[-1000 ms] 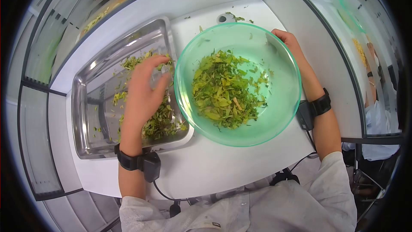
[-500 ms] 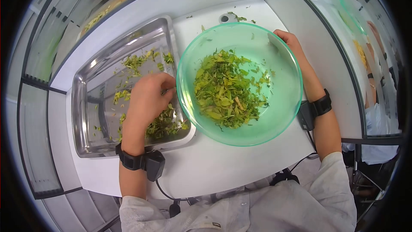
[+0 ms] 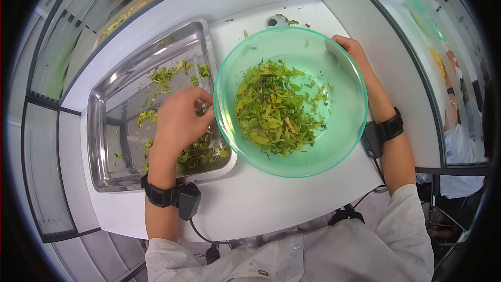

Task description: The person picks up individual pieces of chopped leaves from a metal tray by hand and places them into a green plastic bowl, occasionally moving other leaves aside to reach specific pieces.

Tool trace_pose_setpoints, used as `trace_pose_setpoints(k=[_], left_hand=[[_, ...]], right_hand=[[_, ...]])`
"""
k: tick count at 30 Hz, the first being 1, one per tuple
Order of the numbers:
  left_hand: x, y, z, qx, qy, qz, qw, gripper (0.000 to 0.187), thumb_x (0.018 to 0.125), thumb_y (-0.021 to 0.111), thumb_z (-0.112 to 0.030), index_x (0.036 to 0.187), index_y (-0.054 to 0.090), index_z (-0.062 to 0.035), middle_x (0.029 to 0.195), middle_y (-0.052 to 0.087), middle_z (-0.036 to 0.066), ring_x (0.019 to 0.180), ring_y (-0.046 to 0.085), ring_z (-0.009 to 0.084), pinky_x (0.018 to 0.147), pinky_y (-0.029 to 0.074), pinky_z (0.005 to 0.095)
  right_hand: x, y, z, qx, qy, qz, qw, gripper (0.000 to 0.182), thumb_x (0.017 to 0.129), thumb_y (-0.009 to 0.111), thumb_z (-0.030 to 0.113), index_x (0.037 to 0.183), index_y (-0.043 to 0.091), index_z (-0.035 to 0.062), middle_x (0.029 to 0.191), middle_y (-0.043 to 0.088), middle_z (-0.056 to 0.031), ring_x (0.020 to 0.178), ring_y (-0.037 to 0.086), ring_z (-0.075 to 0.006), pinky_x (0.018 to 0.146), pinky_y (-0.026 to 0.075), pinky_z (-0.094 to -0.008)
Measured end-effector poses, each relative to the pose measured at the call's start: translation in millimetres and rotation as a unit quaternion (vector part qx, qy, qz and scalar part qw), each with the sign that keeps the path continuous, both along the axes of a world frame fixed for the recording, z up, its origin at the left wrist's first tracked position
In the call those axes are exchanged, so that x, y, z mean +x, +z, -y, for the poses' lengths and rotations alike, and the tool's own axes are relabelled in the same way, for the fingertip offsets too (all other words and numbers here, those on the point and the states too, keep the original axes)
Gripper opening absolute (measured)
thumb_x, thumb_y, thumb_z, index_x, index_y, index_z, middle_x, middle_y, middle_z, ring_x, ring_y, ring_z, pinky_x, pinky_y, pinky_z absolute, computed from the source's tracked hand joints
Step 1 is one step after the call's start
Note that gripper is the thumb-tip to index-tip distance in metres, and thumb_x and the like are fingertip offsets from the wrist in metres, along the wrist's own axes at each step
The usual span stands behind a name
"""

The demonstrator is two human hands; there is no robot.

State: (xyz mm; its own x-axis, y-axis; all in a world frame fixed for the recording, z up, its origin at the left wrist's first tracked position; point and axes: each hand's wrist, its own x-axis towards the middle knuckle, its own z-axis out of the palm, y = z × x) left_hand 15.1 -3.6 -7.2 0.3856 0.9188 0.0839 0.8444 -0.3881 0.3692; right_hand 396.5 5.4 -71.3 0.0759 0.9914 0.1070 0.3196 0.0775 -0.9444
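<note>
A translucent green bowl [image 3: 334,141] holds a heap of chopped green and yellowish leaves [image 3: 274,109]. My left hand [image 3: 180,117] is at its left rim, thumb and index finger curled against the edge; the fingertips are partly hidden. At the upper right, my right hand [image 3: 350,47] grips the rim, its fingers mostly out of sight behind the wall. Under my left hand lies a rectangular steel tray [image 3: 107,169] with scattered leaf bits [image 3: 164,75] and a thicker pile [image 3: 201,154] at its near right corner. The bowl slightly overlaps the tray's right edge.
Both stand on a white table [image 3: 271,203] bordered by pale partitions [image 3: 381,57]. Leaf scraps [image 3: 292,22] lie by a round cable hole [image 3: 271,22] at the back. Each wrist wears a black strapped device [image 3: 188,201] with a cable. Other people's arms show beyond the right partition.
The bowl has shifted very slightly left. My left hand's thumb and index finger have opened a little wider at the rim; my right hand keeps its place.
</note>
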Motion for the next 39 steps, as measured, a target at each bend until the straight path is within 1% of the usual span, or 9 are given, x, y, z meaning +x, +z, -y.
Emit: trace_pose_setpoints(k=[4,7,13,15,17,18,21,32,39], left_hand=[[2,1,1,0.028,0.023,0.005,0.999,0.015,0.072,0.071,-0.023,0.078,0.068,-0.0104,0.080,0.064,0.008,0.077,0.063,0.0268,0.068,0.050,0.0398],[-1,2,0,0.023,0.029,-0.043,0.998,0.013,0.072,0.069,-0.022,0.078,0.068,-0.0105,0.082,0.064,0.008,0.077,0.064,0.0266,0.069,0.050,0.0396],[2,3,-1,0.005,0.040,0.017,0.999,0.015,0.071,0.069,-0.022,0.082,0.070,-0.0115,0.082,0.066,0.010,0.075,0.065,0.0263,0.067,0.051,0.0382],[-1,0,-4,0.028,0.045,0.092,0.994,0.012,0.075,0.068,-0.017,0.085,0.070,-0.0109,0.080,0.067,0.007,0.068,0.064,0.0192,0.063,0.050,0.0317],[4,5,-4,0.033,0.089,0.299,0.949,0.009,0.078,0.067,-0.010,0.087,0.069,-0.0093,0.080,0.068,0.002,0.066,0.061,0.0096,0.061,0.047,0.0245],[-2,4,-7,0.041,0.069,0.342,0.936,0.009,0.081,0.064,-0.004,0.090,0.066,-0.0065,0.082,0.067,-0.001,0.069,0.059,0.0046,0.062,0.045,0.0205],[-3,8,-6,0.027,0.023,0.398,0.917,0.010,0.083,0.063,-0.004,0.092,0.064,-0.0049,0.081,0.067,0.001,0.070,0.060,0.0060,0.063,0.046,0.0216],[0,12,-2,0.015,-0.013,0.365,0.931,0.008,0.082,0.060,-0.002,0.089,0.065,-0.0033,0.077,0.068,0.002,0.068,0.061,0.0064,0.062,0.046,0.0212],[0,8,-3,0.043,-0.022,0.340,0.939,0.007,0.076,0.067,-0.003,0.083,0.067,-0.0044,0.077,0.068,0.001,0.063,0.059,0.0072,0.058,0.043,0.0219]], right_hand=[[-4,4,2,-0.003,-0.006,0.003,1.000,0.025,0.090,0.061,0.018,0.073,0.050,0.0048,0.066,0.046,0.0067,0.063,0.040,-0.0017,0.054,0.036,-0.0210],[-4,5,3,-0.014,-0.007,-0.017,1.000,0.025,0.091,0.061,0.019,0.072,0.050,0.0048,0.066,0.046,0.0068,0.063,0.040,-0.0017,0.054,0.036,-0.0212],[-2,2,1,-0.003,-0.004,-0.004,1.000,0.027,0.091,0.061,0.021,0.072,0.051,0.0048,0.065,0.046,0.0063,0.062,0.040,-0.0019,0.054,0.036,-0.0214],[-3,3,2,0.003,-0.005,0.002,1.000,0.028,0.091,0.061,0.022,0.072,0.050,0.0050,0.065,0.046,0.0061,0.062,0.040,-0.0020,0.054,0.036,-0.0214],[-2,3,2,-0.002,-0.006,0.008,1.000,0.028,0.091,0.061,0.022,0.072,0.051,0.0048,0.065,0.046,0.0060,0.062,0.040,-0.0020,0.054,0.036,-0.0214],[0,0,0,-0.002,-0.003,0.001,1.000,0.028,0.091,0.061,0.022,0.072,0.051,0.0045,0.065,0.046,0.0059,0.062,0.040,-0.0021,0.054,0.036,-0.0215],[-2,2,2,-0.007,-0.009,0.003,1.000,0.027,0.091,0.062,0.021,0.072,0.051,0.0042,0.065,0.046,0.0057,0.062,0.040,-0.0022,0.054,0.036,-0.0216],[-4,6,3,-0.004,-0.010,0.000,1.000,0.025,0.091,0.062,0.020,0.074,0.054,0.0034,0.066,0.049,0.0060,0.063,0.042,-0.0019,0.055,0.037,-0.0211],[-2,4,2,-0.002,-0.007,0.004,1.000,0.025,0.090,0.062,0.020,0.074,0.052,0.0037,0.066,0.047,0.0060,0.063,0.040,-0.0020,0.055,0.036,-0.0210]])
